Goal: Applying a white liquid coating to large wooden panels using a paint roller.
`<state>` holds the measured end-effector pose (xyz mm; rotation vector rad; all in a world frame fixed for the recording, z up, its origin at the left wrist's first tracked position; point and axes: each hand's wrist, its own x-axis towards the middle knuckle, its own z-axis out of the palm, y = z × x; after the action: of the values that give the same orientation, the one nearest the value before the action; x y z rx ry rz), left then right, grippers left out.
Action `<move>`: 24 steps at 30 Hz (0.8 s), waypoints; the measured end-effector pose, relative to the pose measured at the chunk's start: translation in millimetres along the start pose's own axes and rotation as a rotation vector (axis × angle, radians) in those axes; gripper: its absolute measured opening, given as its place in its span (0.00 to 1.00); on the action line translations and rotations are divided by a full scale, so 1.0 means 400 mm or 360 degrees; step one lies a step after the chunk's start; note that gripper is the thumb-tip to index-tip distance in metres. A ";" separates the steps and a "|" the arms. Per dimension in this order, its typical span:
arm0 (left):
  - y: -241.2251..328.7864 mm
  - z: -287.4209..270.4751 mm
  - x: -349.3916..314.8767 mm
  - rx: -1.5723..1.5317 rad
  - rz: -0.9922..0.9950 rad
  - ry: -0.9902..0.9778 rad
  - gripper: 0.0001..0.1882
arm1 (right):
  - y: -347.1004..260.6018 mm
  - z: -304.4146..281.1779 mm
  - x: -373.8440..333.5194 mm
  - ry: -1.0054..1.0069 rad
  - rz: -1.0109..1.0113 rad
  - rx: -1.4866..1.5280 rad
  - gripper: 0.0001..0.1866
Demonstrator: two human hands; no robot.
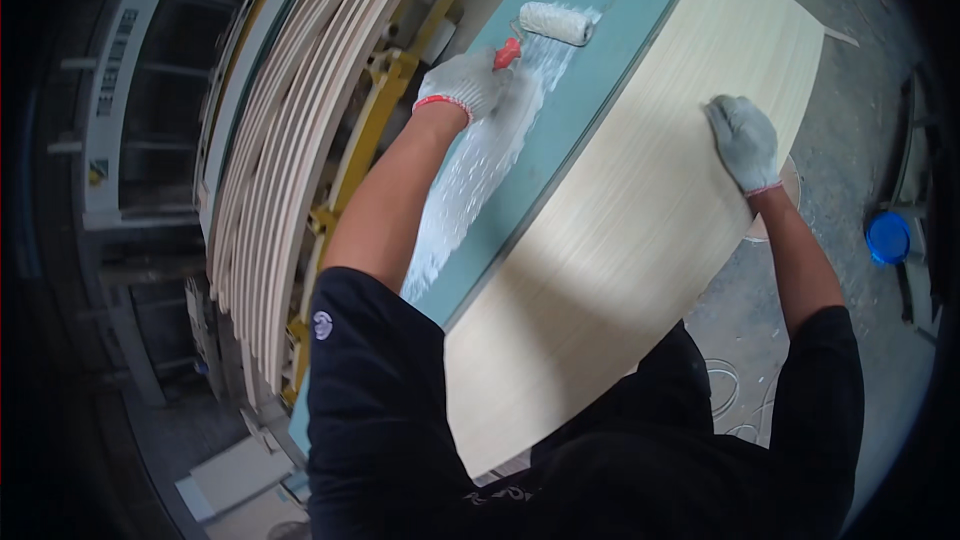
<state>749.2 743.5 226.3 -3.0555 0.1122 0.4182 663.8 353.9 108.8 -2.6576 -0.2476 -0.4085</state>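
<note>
My left hand (462,85), in a whitish knit glove with a red cuff, is closed on the red handle of a paint roller (555,23). The roller's white sleeve lies on a long pale green board (575,120), at the far end of a streaky white wet coating (480,175). To the right, a pale wood-grain panel (610,220) runs alongside the green board. My gloved right hand (745,140) rests on that panel near its right edge, its fingers lying on the surface. The underside of this hand is hidden.
Several thin wooden boards (290,150) stand in a stack on the left, beside a yellow metal frame (370,125). A blue round container (888,238) is on the right. Loops of thin strip (725,385) lie on the grey floor (830,270).
</note>
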 end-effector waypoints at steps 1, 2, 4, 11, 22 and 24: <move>-0.003 0.000 -0.060 0.0031 0.0048 -0.0085 0.22 | 0.019 -0.006 -0.011 -0.0031 -0.0030 -0.0003 0.12; -0.017 0.013 -0.136 0.0061 0.0090 -0.0178 0.19 | 0.040 -0.014 -0.022 0.0027 0.0036 -0.0019 0.14; -0.112 0.052 -0.304 0.0032 0.0107 -0.0130 0.19 | -0.028 -0.017 -0.072 0.0097 0.0074 -0.0033 0.16; -0.545 0.213 -1.013 0.0171 -0.0258 -0.0338 0.23 | -0.653 0.040 -0.412 -0.0018 0.0279 0.0375 0.23; -1.177 0.427 -2.009 0.0380 -0.0416 -0.0692 0.32 | -0.797 0.084 -0.747 -0.0004 -0.0010 -0.0178 0.23; -1.184 0.421 -1.981 0.0441 -0.0243 -0.0554 0.33 | -0.808 0.090 -0.737 0.0062 -0.0054 -0.0218 0.23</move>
<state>-19.3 1277.1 299.8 -2.6518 -0.0727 0.8348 318.9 625.4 110.1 -2.7789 -0.2619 -0.5048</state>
